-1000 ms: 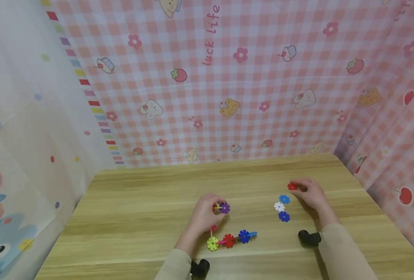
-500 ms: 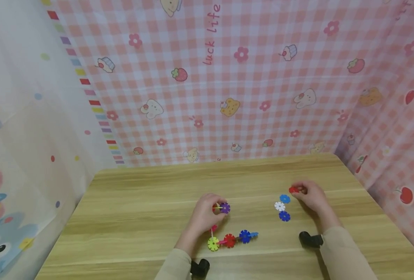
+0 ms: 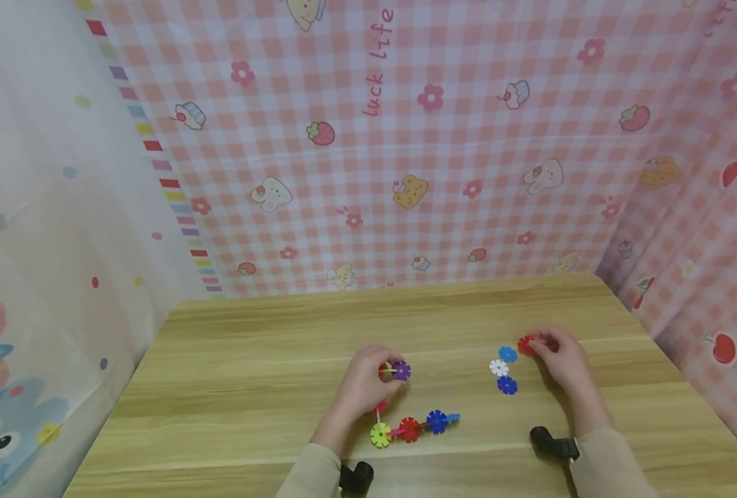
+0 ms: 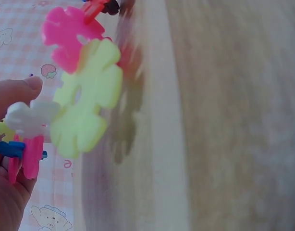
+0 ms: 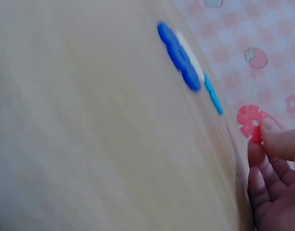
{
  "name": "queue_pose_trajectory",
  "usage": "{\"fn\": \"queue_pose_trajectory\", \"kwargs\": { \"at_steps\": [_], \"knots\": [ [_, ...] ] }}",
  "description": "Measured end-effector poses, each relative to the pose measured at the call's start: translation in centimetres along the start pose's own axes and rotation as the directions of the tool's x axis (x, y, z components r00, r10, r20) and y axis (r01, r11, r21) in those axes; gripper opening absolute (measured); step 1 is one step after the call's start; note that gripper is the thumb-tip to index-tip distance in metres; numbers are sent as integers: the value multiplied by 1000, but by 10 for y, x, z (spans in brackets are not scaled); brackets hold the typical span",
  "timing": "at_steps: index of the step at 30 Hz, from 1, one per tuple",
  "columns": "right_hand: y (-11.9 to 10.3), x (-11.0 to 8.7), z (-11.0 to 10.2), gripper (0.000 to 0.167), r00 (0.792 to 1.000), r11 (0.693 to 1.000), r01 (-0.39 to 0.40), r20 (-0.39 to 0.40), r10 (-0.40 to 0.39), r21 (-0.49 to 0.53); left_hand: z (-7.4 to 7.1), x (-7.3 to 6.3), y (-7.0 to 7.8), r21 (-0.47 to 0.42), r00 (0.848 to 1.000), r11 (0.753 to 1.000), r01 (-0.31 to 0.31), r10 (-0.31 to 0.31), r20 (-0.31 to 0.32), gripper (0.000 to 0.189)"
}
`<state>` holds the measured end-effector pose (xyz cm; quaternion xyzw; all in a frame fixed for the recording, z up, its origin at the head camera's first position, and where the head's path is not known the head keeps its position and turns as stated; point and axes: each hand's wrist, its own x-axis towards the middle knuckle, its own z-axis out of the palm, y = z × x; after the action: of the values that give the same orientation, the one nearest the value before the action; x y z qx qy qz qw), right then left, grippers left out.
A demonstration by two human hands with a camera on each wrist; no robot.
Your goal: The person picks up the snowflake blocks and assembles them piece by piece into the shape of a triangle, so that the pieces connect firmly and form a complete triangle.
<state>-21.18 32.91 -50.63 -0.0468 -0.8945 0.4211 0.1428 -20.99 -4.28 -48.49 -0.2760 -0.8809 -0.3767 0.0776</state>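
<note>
In the head view my left hand (image 3: 367,382) holds one end of a chain of interlocking notched plastic discs. A purple disc (image 3: 401,371) shows between its thumb and fingers. From under the hand the chain runs on through a yellow-green disc (image 3: 380,436), a red disc (image 3: 409,429) and a dark blue disc (image 3: 437,422). The left wrist view shows a white disc (image 4: 31,118) near the palm and a pink disc (image 4: 70,38) higher up. My right hand (image 3: 564,356) pinches a loose red disc (image 3: 526,345) between thumb and fingers; its notched edge (image 5: 248,120) faces outward.
Left of the right hand, a light blue disc (image 3: 508,355), a white disc (image 3: 499,368) and a blue disc (image 3: 508,385) lie close together on the wooden table (image 3: 268,387). A pink checked cloth (image 3: 368,166) hangs behind the table's far edge.
My right hand has moved slightly nearer and to the right with the red disc, which now shows more of its face. The left hand stays put with the chain.
</note>
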Motion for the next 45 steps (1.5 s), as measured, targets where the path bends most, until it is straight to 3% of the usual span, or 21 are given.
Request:
{"fn": "queue_pose_trajectory", "kwargs": {
  "at_steps": [3, 7, 14, 19, 25, 31, 45],
  "knots": [
    [-12, -8, 6, 23, 999, 996, -44, 4, 43, 73, 0, 0, 0, -1, 1000, 1000, 0, 0, 3, 31],
    [-34, -16, 21, 26, 992, 978, -103, 93, 87, 180, 0, -1, 1, -3, 1000, 1000, 7, -7, 4, 31],
    [-73, -27, 59, 16, 978, 955, -41, 206, -21, 295, 0, -1, 0, -26, 1000, 999, 19, -19, -6, 31],
    [-92, -34, 82, 10, 962, 952, -22, 264, -63, 305, 0, -1, 0, -16, 1000, 1000, 22, -22, -8, 32],
    [-105, -39, 100, 6, 963, 953, -14, 262, -69, 302, -1, -1, 0, -27, 999, 999, 47, -47, -9, 32],
    [-112, -42, 106, 9, 965, 980, -20, 260, -33, 198, -1, 0, 1, -43, 998, 997, 58, -59, -26, 34],
    [-119, -45, 111, 8, 954, 956, -13, 291, -76, 292, -2, -1, 2, -96, 994, 990, 102, -106, -38, 35]
  ]
}}
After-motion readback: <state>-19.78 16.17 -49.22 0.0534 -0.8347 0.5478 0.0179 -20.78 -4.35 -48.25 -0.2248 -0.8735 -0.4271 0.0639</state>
